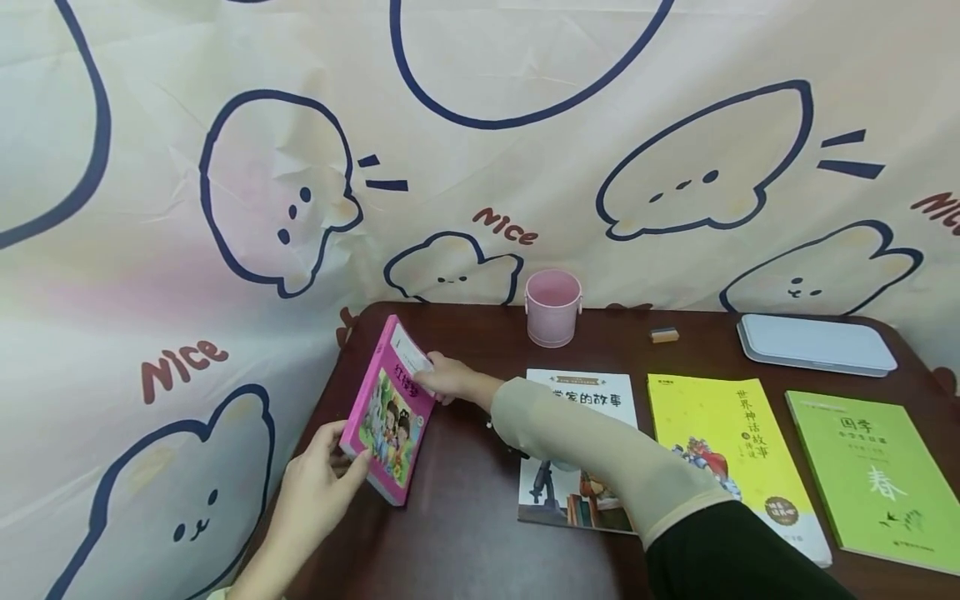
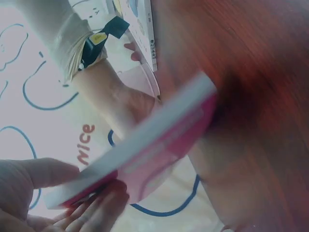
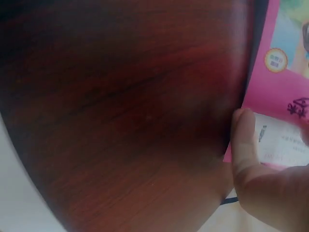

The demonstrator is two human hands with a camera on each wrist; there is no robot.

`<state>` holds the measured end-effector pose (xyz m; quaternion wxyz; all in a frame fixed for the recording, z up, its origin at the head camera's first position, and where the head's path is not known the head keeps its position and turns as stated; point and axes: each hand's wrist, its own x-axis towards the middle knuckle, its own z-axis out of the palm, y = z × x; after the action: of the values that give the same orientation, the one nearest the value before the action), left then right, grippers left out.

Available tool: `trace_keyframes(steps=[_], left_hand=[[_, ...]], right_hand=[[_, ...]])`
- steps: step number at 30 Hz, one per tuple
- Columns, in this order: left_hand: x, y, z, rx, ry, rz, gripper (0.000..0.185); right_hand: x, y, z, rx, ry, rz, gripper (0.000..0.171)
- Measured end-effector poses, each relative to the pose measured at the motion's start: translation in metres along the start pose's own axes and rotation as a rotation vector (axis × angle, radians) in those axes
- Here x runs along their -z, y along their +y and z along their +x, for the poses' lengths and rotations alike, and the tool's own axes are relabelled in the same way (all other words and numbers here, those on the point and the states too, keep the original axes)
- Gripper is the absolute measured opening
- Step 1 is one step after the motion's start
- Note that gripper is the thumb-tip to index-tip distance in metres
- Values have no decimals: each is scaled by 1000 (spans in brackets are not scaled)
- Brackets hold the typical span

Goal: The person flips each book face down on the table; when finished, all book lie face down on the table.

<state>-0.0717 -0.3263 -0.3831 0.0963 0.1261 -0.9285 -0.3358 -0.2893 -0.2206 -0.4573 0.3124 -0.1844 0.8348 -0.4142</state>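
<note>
A pink book with cartoon figures on its cover is tilted up over the left side of the table. My left hand grips its lower left corner, thumb on the cover side, fingers behind. At the upper right edge, my right hand pinches the same book. The left wrist view shows the book's pale page edge slanting between thumb and fingers, blurred. In the right wrist view the right thumb presses on the cover by a white label strip. The right forearm crosses over a white book, hiding part of it.
Right of the white book lie a yellow book and a green book on the dark wooden table. Along the back stand a pink bucket, a small eraser and a pale flat case. Patterned cloth hangs behind.
</note>
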Motion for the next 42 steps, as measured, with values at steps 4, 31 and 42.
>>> trace_keyframes(steps=[4, 31, 42], left_hand=[[-4, 4, -2, -122, 57, 95, 44], [-67, 15, -2, -833, 123, 347, 45], [-101, 11, -6, -843, -15, 458, 38]], right_hand=[[1, -2, 0, 31, 15, 24, 56], [23, 7, -8, -120, 271, 244, 40], [48, 34, -9, -154, 164, -194, 23]])
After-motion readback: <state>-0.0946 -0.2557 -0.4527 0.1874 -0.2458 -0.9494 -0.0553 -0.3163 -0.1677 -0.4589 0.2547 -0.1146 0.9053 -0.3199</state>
